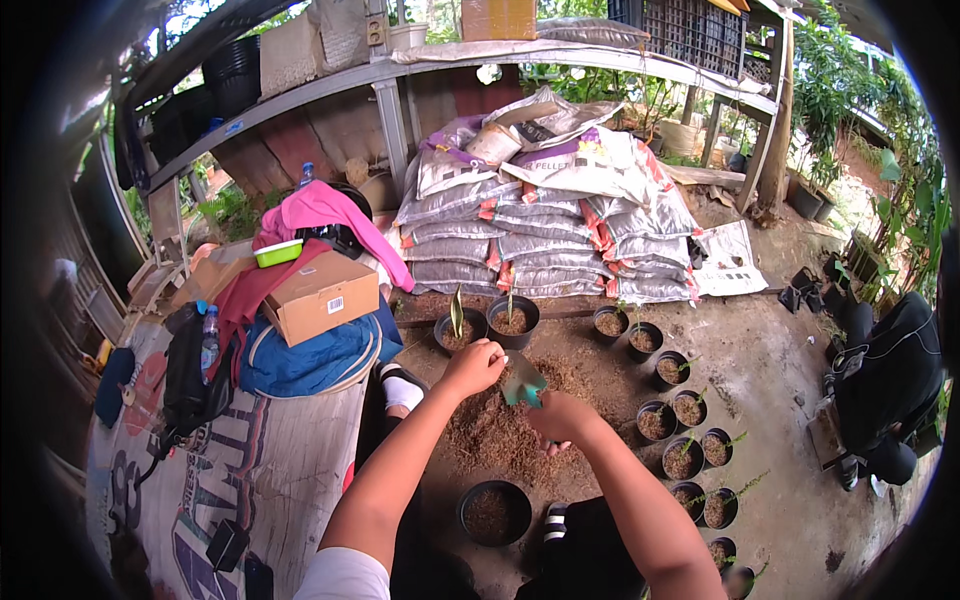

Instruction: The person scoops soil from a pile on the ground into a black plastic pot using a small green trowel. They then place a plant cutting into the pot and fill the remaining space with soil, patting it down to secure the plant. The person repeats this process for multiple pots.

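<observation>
My right hand [562, 418] is closed around the handle of a hand trowel, its blade [523, 381] grey with teal near the handle. Beside the blade's tip is my left hand [478, 367], fingers curled; whether they pinch anything or touch the blade is hidden. Both hands are over a pile of brown, fibrous potting mix [491, 442] on the ground. Close to my feet stands a black plastic pot [493, 514] partly filled with the mix. Past my left hand are two potted plants, one with a variegated upright leaf [457, 315], the other in a larger pot [513, 321].
Several small black pots [681, 457] with seedlings line the right side. Stacked sacks [547, 225] rise behind the pile. On my left, a banner-covered platform [300, 457] bears a cardboard box [322, 294] and a blue fabric bag [311, 360]. A person in dark clothing [892, 382] sits at far right.
</observation>
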{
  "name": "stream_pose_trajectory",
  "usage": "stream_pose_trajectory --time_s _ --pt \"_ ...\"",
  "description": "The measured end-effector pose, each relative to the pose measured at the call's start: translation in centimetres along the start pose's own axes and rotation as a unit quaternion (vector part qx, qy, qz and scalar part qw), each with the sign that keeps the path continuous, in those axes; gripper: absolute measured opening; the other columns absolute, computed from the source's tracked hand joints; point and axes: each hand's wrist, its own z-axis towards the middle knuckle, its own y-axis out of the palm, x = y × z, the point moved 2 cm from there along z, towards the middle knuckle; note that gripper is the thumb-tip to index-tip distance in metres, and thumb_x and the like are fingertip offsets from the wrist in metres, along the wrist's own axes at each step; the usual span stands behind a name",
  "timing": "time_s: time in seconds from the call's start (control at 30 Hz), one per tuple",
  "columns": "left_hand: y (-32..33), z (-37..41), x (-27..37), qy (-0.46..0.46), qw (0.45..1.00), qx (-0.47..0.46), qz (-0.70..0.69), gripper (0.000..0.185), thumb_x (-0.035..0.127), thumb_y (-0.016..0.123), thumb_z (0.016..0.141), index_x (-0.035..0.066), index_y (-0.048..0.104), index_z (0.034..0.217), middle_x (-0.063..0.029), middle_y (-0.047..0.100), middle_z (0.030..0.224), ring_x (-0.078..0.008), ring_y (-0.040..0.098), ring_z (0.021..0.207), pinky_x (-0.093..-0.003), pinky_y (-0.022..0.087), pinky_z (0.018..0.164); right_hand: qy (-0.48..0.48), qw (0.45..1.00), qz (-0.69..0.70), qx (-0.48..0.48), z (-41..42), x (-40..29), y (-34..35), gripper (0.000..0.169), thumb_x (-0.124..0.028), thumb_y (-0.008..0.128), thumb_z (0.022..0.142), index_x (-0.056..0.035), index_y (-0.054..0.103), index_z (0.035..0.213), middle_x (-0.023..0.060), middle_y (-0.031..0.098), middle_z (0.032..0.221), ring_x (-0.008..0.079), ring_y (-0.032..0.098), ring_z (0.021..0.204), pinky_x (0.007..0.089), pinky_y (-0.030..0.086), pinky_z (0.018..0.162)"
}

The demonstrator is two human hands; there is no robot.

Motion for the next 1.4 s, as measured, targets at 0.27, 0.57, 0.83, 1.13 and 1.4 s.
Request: stream_pose_trajectory --time_s 0.27,0.57,0.83,1.13,1.4 --pt "-0.8 0.0 0.4 0.023 0.999 0.013 0.032 0.023 0.024 0.051 0.094 0.003 0.058 0.09 -0.0176 0.063 0.089 -0.0389 0.062 0.086 -0.0462 0.049 0.073 -0.008 1.0 0.004 -0.01 -0.3 -0.4 0.0 0.027 -0.019 0.044 0.09 0.004 0.056 0.096 0.0144 0.069 0.07 0.0203 0.068 0.056 0.0305 0.053 0.047" --pt "-0.9 -1.2 1.8 0.074 0.996 -0.011 0.049 0.015 0.022 0.06 0.09 0.009 0.063 0.096 -0.0113 0.064 0.088 -0.0321 0.062 0.086 -0.0415 0.048 0.076 0.033 0.999 0.012 -0.029 0.3 1.2 -0.7 0.031 -0.027 0.047 0.098 0.0033 0.053 0.102 0.0174 0.069 0.073 0.0225 0.069 0.059 0.0317 0.054 0.05" --pt "4.0 -19.1 -1.6 -0.244 0.941 0.133 -0.194 0.043 0.029 0.065 0.092 0.002 0.042 0.067 -0.0047 0.037 0.057 -0.0121 0.033 0.056 -0.0321 0.032 0.051 0.078 0.997 0.017 -0.013 1.5 5.3 -3.0 0.03 -0.021 0.05 0.095 0.0074 0.053 0.104 0.0167 0.068 0.071 0.0233 0.069 0.059 0.0316 0.055 0.051" --pt "12.8 -32.8 -2.6 -0.468 0.882 0.017 -0.058 0.031 0.031 0.062 0.09 0.002 0.055 0.098 -0.0203 0.062 0.09 -0.0388 0.061 0.086 -0.0457 0.048 0.076 0.053 0.933 -0.286 0.213 6.3 8.9 -2.0 0.035 -0.023 0.052 0.086 0.0007 0.051 0.112 0.0216 0.068 0.098 0.038 0.066 0.096 0.0466 0.052 0.083" --pt "13.9 -33.3 -3.7 -0.493 0.855 -0.16 -0.032 0.04 0.028 0.049 0.093 -0.001 0.051 0.12 -0.0265 0.064 0.105 -0.042 0.062 0.098 -0.0503 0.048 0.083 -0.026 0.959 -0.086 0.269 1.7 11.3 -3.3 0.036 -0.03 0.059 0.089 -0.0006 0.051 0.107 0.0218 0.064 0.087 0.0357 0.063 0.08 0.0444 0.048 0.071"
